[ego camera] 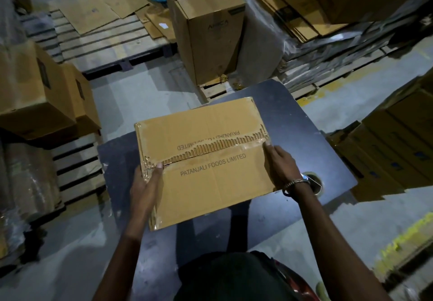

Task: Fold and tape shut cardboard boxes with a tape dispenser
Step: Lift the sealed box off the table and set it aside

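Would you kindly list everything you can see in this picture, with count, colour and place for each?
cardboard box: one, brown, printed PATANJALI FOODS LIMITED, on the table, flaps closed, torn clear tape along its centre seam
table: one, dark, under the box
hole: one, round, in the table top by the right wrist
tall box: one, brown, upright on a pallet behind the table
side boxes: two, brown, at left
flat cartons: several, brown, on the far pallet
stacked cartons: several, brown, at right
left hand: one, grips the box's left edge
right hand: one, fingertips on the seam's right end; bracelet on wrist
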Motion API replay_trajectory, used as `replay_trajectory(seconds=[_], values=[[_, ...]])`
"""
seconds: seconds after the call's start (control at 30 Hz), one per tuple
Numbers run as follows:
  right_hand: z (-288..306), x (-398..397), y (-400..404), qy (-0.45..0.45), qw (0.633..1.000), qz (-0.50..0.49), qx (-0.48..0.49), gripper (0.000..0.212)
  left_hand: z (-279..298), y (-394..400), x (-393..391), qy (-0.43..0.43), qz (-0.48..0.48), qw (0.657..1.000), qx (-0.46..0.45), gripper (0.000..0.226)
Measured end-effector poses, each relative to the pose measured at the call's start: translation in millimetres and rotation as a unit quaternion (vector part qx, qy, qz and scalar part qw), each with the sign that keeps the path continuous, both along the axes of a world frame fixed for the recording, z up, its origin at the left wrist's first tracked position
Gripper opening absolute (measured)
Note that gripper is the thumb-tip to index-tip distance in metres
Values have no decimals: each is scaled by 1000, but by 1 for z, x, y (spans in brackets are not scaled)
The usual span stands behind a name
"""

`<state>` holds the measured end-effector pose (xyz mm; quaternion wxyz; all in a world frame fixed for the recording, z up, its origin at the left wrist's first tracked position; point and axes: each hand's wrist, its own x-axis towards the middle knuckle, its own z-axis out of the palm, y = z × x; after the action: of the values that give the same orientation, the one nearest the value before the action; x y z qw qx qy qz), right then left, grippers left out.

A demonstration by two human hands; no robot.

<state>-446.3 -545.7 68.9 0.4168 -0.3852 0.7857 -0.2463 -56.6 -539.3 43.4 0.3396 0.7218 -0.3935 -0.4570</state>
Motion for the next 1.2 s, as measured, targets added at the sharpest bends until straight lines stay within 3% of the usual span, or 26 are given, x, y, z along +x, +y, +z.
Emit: replay_trajectory(seconds=[0.2,0.43,0.5,0.67,0.9,1.03,1.13,1.2], values=[[18,-3,-10,22,999,5,-33,67,20,-8,-12,33,29,999,-14,62],[76,-70,-31,41,990,-28,-130,41,86,-67,-82,78,-10,993,-87,57],[89,-106,-29,48,988,-60,-132,48,105,-85,-116,109,-48,988,-94,54],[123,-207,13,24,973,-159,-165,45,142,-109,-227,163,-169,965,-116,71],[153,-359,75,60,941,-265,-204,48,160,-124,-418,211,-261,933,-127,48],[193,-457,117,72,917,-319,-229,45,197,-128,-533,248,-354,889,-151,42],[229,-519,142,92,897,-359,-242,32,229,-126,-608,292,-448,831,-151,51],[242,-552,154,96,884,-382,-252,25,249,-132,-657,319,-455,818,-147,59]])
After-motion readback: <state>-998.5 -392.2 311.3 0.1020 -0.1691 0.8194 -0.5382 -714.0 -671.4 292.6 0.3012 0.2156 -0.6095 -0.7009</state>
